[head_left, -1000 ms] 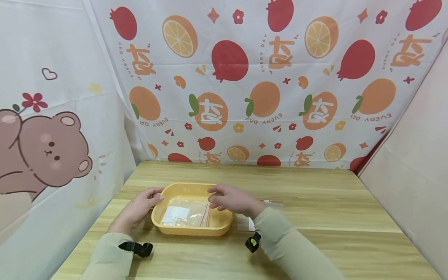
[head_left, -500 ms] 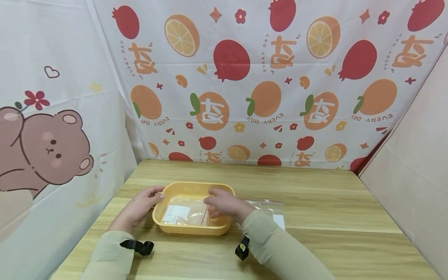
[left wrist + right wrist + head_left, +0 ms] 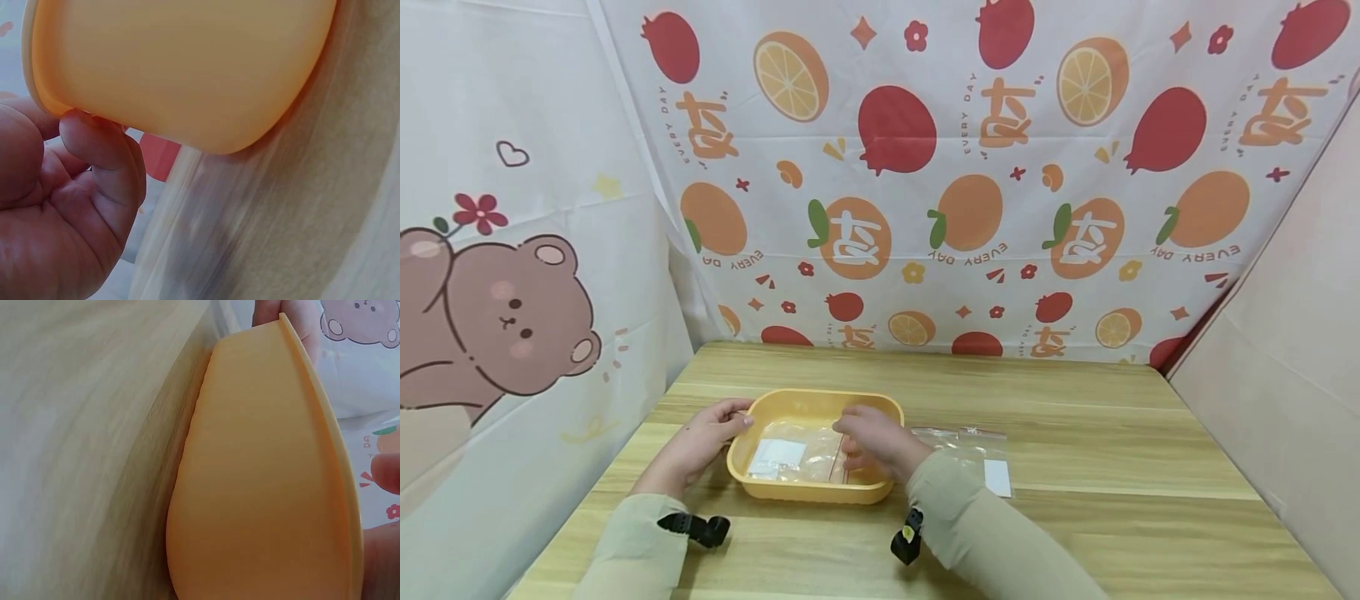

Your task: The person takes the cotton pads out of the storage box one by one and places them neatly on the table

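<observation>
1. Pinched the yellow tray (image 3: pixel 811 493) by its left rim with the left hand (image 3: pixel 700 435).
2. Held the right hand (image 3: pixel 876 437) inside its right half, at the clear bags (image 3: pixel 817 460); could not tell whether pinching any.
3. Likely risked dragging several together, from thin, clinging plastic.
4. Saw smooth, rounded corners, crinkled film, wood-grained table (image 3: pixel 820 560).

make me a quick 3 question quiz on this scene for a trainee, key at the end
1. Which hand grips the tray at one end?
2. True or false: the right hand reaches over the rim of the tray.
3. Outside the tray, where does a clear bag lie?
a) to the left of the tray
b) on the table, to the right of the tray
c) on the right sleeve

Key:
1. The left hand.
2. True.
3. b
</observation>
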The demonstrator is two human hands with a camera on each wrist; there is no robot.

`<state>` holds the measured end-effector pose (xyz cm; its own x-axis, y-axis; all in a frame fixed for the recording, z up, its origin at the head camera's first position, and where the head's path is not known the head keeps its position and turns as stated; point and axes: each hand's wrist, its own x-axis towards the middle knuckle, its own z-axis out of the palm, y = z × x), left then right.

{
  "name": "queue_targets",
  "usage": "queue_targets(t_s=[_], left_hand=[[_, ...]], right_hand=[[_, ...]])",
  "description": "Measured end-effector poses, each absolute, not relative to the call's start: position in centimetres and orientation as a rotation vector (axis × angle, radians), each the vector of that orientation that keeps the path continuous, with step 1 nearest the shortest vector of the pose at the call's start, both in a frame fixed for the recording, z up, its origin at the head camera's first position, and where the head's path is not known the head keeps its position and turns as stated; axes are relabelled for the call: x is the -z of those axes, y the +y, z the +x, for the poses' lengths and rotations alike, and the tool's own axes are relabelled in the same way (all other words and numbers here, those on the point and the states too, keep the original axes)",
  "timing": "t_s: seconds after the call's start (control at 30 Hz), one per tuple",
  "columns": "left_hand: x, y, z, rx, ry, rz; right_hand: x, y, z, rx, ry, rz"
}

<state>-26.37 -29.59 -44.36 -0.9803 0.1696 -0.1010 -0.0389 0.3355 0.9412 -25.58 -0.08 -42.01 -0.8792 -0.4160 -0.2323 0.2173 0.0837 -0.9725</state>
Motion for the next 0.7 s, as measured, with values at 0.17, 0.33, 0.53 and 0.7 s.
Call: queue_targets(t_s=[0.17,0.33,0.53,0.7], left_hand=[[44.5,-29.7,-26.3,-1.717,2.399,0.115],[44.3,-29.6,-26.2,-1.719,2.397,0.112],[44.4,-29.5,-26.3,-1.708,2.405,0.100],[44.4,-29.6,-26.4,-1.723,2.396,0.104]], right_hand=[[42.3,-0.5,-25.8,1.915,1.830,-0.161],[42.9,-1.1,-25.9,1.977,1.790,-0.131],[43.5,-1.8,-25.9,1.997,1.776,-0.151],[43.7,-2.3,-25.8,1.970,1.786,-0.147]])
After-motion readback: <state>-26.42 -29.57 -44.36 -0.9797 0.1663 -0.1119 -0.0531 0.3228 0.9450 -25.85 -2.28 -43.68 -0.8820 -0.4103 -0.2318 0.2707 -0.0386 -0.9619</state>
